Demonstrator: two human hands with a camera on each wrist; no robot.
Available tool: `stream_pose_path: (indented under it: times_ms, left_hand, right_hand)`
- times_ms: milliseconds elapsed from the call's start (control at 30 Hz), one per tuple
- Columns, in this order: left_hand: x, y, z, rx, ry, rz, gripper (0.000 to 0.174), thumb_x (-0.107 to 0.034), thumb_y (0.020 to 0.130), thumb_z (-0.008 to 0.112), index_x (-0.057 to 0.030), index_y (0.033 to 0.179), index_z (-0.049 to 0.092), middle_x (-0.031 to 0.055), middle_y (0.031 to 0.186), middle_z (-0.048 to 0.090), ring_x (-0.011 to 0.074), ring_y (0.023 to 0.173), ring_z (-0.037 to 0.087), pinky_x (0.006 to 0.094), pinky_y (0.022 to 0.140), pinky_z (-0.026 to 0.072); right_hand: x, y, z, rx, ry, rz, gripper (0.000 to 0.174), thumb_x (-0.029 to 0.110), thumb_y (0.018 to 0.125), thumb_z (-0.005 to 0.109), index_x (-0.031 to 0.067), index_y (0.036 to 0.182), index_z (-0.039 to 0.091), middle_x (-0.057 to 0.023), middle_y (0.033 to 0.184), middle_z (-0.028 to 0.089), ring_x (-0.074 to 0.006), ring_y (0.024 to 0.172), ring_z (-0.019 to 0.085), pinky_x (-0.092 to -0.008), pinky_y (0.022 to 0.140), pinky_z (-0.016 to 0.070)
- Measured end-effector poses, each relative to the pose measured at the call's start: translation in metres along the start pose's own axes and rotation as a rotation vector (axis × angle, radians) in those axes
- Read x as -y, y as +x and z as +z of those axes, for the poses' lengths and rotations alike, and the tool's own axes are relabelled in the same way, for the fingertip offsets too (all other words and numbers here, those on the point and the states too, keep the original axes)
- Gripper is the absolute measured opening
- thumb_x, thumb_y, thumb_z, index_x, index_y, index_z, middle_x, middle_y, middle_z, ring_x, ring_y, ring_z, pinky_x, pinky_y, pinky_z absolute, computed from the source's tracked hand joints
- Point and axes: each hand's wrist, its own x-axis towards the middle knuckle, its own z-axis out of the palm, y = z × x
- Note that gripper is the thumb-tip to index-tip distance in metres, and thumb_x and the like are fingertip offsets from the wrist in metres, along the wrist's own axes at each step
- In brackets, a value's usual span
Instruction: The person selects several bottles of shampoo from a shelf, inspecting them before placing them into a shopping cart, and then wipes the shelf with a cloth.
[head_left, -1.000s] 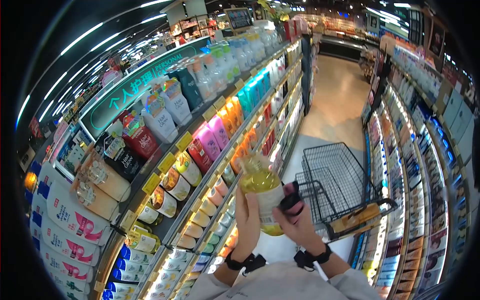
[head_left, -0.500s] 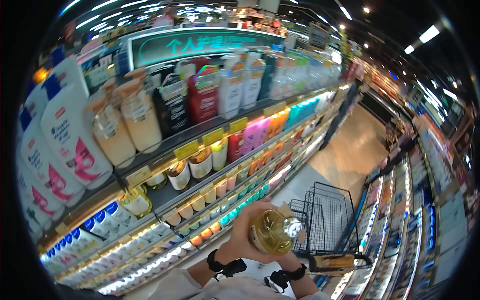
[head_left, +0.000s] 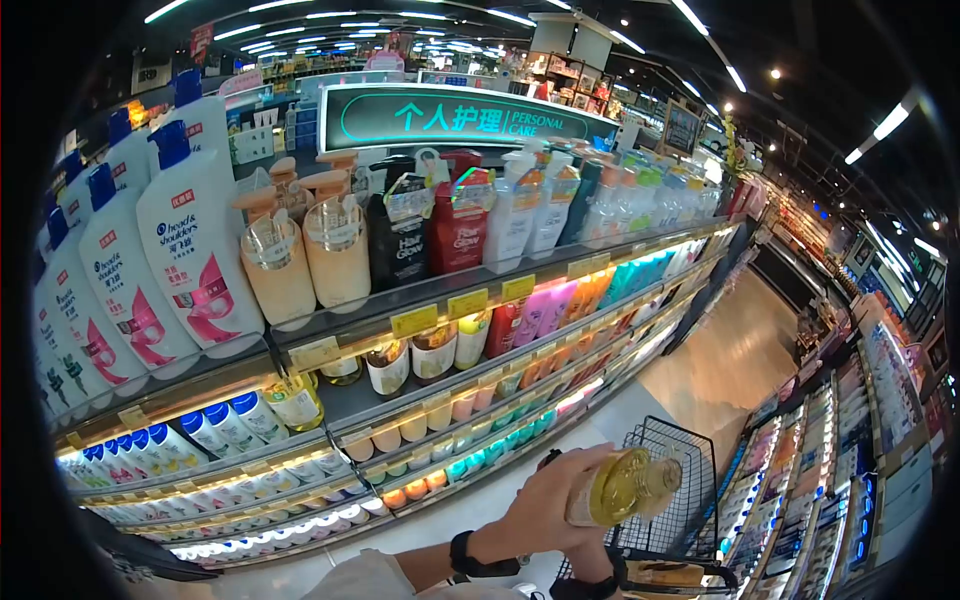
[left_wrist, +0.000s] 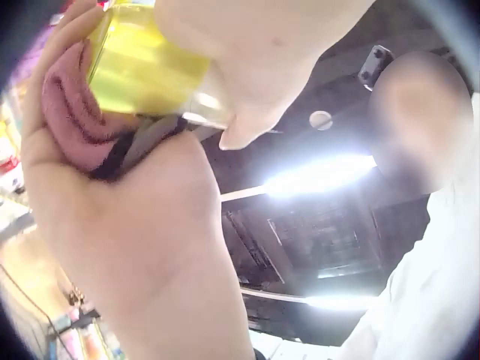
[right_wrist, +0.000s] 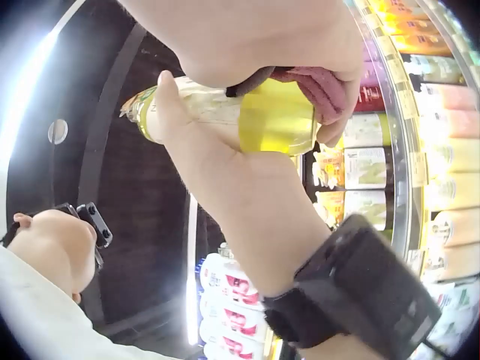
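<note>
A clear bottle of yellow liquid (head_left: pixel 612 488) with a pale label lies tilted in both hands, its neck pointing right in the head view. My left hand (head_left: pixel 545 497) grips its side, the fingers wrapped round it; in the right wrist view its thumb stretches along the label. Lower down, my right hand (head_left: pixel 592 558) is partly hidden by the left one. In the right wrist view my right hand (right_wrist: pixel 281 34) curls round a folded pink cloth (right_wrist: pixel 322 88) with a dark strap, pressed against the base of the bottle (right_wrist: pixel 277 124).
On the left runs a lit shelf (head_left: pixel 290 355) with head & shoulders bottles (head_left: pixel 195 235), several pump bottles and yellow price tags. Ahead on the aisle floor stands a black wire shopping cart (head_left: pixel 690 470). Another stocked shelf (head_left: pixel 850 470) borders the aisle on the right.
The head view has turned left toward the shelf. The bottle went from upright to tilted, first with its top toward me, now pointing right; the left hand has come over it.
</note>
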Motion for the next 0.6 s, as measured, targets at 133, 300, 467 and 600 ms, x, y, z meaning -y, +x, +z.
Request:
stream_pose_path:
  times_ms: [133,300,467,600]
  left_hand:
    - [-0.02,0.013,0.025,-0.007,0.012,0.184,0.075,-0.023,0.075,0.086,-0.0024,0.138,0.05,0.0131,0.128,0.061,0.0266,0.115,0.061,0.0383,0.099,0.0472]
    - [-0.013,0.017,0.082,-0.07,-0.324,-0.124,0.054,-0.02,0.09,0.073,0.002,0.134,0.05,0.0076,0.114,0.066,0.0145,0.103,0.064,0.0322,0.089,0.0528]
    - [-0.002,0.029,0.14,-0.169,-0.525,-0.29,0.047,-0.011,0.096,0.064,0.0005,0.138,0.044,0.0088,0.12,0.064,0.0147,0.105,0.063,0.0306,0.089,0.052]
    - [-0.007,0.029,0.18,-0.028,-0.264,-0.185,0.049,-0.007,0.091,0.07,0.0012,0.134,0.047,0.0087,0.124,0.061,0.0165,0.111,0.06,0.0309,0.094,0.0489]
  right_hand:
    - [0.012,-0.016,-0.034,0.044,0.086,-0.031,0.047,0.037,0.108,0.035,0.0088,0.146,0.038,-0.0097,0.139,0.051,-0.0159,0.126,0.053,-0.0374,0.102,0.0482]
    - [0.054,-0.031,-0.116,0.412,0.447,0.183,0.048,0.044,0.105,0.04,0.0109,0.14,0.047,-0.0076,0.123,0.06,-0.018,0.118,0.057,-0.0345,0.099,0.0469]
    - [0.12,-0.069,-0.108,-0.132,-0.232,-0.278,0.041,0.022,0.108,0.041,0.001,0.143,0.039,-0.0048,0.128,0.054,-0.0099,0.115,0.051,-0.0257,0.1,0.0396]
    - [0.129,-0.079,-0.136,-0.084,-0.025,-0.34,0.051,0.006,0.102,0.049,0.001,0.148,0.028,-0.0062,0.134,0.049,-0.0112,0.119,0.049,-0.0261,0.099,0.0419]
